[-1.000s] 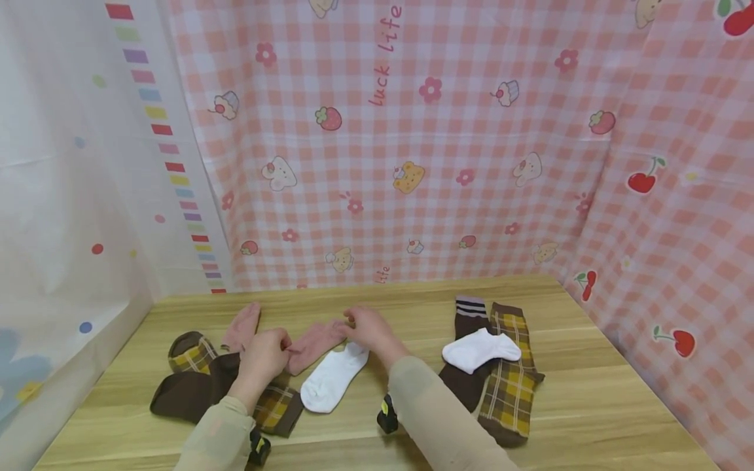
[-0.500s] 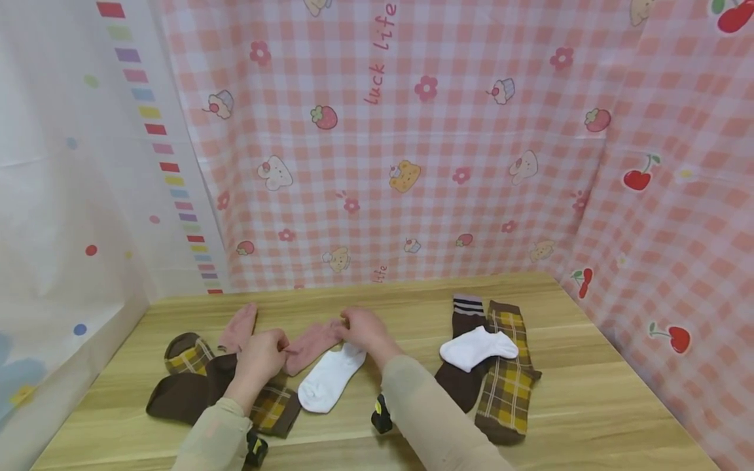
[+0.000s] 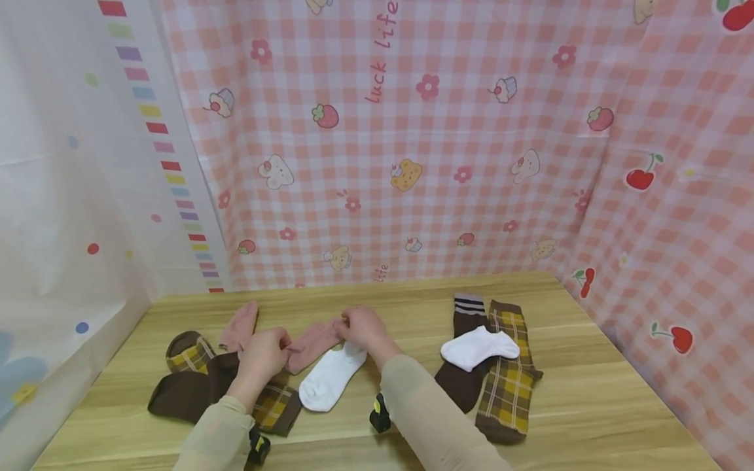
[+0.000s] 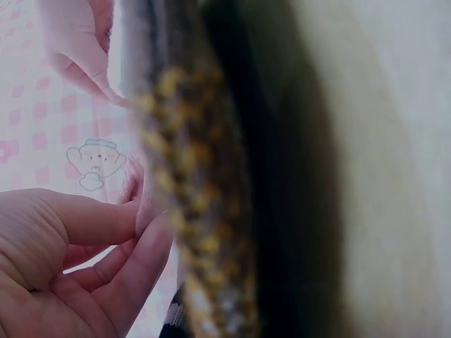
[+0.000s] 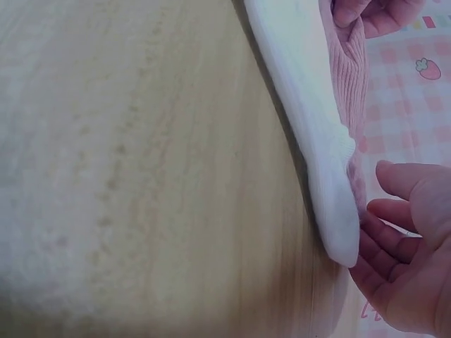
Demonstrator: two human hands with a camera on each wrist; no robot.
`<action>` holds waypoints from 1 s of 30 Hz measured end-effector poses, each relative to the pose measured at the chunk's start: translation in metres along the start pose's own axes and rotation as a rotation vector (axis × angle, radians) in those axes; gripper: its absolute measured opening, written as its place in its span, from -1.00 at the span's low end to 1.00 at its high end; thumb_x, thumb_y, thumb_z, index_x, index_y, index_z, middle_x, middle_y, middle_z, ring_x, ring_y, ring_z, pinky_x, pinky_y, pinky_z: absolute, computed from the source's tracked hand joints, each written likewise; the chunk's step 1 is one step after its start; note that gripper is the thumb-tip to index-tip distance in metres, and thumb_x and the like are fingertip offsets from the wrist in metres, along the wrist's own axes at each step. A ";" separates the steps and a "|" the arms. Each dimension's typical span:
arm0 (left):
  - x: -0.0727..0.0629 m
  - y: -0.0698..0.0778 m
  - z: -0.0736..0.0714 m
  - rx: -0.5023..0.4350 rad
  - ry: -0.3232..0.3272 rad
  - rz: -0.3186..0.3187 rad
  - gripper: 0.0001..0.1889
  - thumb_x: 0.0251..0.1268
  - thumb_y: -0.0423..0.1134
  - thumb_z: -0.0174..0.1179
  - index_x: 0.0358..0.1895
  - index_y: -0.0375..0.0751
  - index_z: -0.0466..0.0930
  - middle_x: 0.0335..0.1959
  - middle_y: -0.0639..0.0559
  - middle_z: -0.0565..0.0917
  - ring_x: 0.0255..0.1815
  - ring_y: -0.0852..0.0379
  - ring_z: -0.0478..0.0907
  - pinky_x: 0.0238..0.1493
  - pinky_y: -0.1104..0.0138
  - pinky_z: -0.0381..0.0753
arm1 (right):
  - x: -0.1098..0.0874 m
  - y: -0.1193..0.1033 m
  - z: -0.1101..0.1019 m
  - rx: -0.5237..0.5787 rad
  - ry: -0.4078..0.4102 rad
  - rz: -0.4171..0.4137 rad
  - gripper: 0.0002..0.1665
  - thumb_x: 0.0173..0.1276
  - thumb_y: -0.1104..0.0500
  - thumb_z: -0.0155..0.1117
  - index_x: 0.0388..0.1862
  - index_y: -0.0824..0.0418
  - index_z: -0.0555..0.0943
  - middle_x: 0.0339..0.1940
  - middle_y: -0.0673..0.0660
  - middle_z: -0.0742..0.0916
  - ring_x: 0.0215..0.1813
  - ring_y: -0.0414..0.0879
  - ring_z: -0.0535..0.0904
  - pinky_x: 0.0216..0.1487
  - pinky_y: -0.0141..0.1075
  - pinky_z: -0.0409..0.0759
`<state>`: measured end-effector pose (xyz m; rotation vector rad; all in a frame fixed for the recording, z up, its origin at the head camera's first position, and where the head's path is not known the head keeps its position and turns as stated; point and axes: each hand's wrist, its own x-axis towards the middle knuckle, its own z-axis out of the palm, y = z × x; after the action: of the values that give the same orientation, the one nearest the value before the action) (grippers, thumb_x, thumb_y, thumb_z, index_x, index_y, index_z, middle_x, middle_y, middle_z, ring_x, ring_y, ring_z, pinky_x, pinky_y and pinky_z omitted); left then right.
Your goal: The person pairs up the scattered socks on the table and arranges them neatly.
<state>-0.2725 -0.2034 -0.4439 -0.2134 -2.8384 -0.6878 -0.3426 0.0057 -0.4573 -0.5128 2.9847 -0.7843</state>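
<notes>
A pink ribbed sock [image 3: 312, 345] lies slantwise on the table between my two hands. My left hand [image 3: 263, 356] pinches its near left end between thumb and fingers; the left wrist view shows the pink cloth in that pinch. At the sock's far right end is my right hand [image 3: 366, 332]. In the right wrist view the right hand's fingers [image 5: 384, 257] are loosely bent and touch the sock end, the thumb standing apart. A white ankle sock [image 3: 331, 381] lies just in front of the pink one, its opening close to my right hand.
Around my left forearm lie a dark brown sock [image 3: 179, 397], plaid socks [image 3: 191, 353] and another pink sock [image 3: 240, 326]. On the right, a white sock [image 3: 480, 348] lies across a striped-cuff brown sock [image 3: 468, 320] and a plaid sock [image 3: 509, 392]. Checked cloth [image 3: 377, 216] hangs behind the table.
</notes>
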 end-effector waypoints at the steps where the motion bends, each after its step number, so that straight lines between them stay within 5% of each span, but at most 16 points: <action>1: 0.000 0.000 0.000 0.002 -0.001 -0.001 -0.87 0.01 -0.48 0.29 -0.52 -0.23 0.54 -0.62 0.05 0.49 -0.54 0.06 0.42 -0.44 0.18 0.44 | 0.000 -0.001 0.000 0.014 0.001 0.004 -0.57 0.43 0.03 0.27 0.15 0.26 0.63 -0.01 0.16 0.72 0.03 0.02 0.61 0.10 -0.15 0.56; 22: 0.000 0.002 0.000 -0.030 0.038 0.006 -0.88 0.07 -0.49 0.27 -0.50 -0.22 0.58 -0.61 0.05 0.53 -0.54 0.08 0.44 -0.45 0.19 0.46 | 0.001 0.001 0.002 0.228 0.072 0.050 -0.75 0.43 0.20 0.27 -0.03 0.34 0.68 -0.08 0.21 0.72 0.02 0.07 0.61 0.08 -0.12 0.57; 30: 0.002 0.002 0.000 -0.067 0.058 -0.007 -0.93 0.13 -0.48 0.25 -0.45 -0.26 0.63 -0.53 -0.01 0.63 -0.51 0.07 0.50 -0.42 0.17 0.51 | -0.001 0.004 0.001 0.294 0.102 0.060 -0.86 0.39 0.21 0.33 -0.24 0.30 0.70 -0.31 0.12 0.71 -0.22 -0.04 0.58 -0.14 -0.21 0.59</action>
<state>-0.2739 -0.2018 -0.4428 -0.1909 -2.7649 -0.7784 -0.3430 0.0088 -0.4603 -0.3781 2.8797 -1.2501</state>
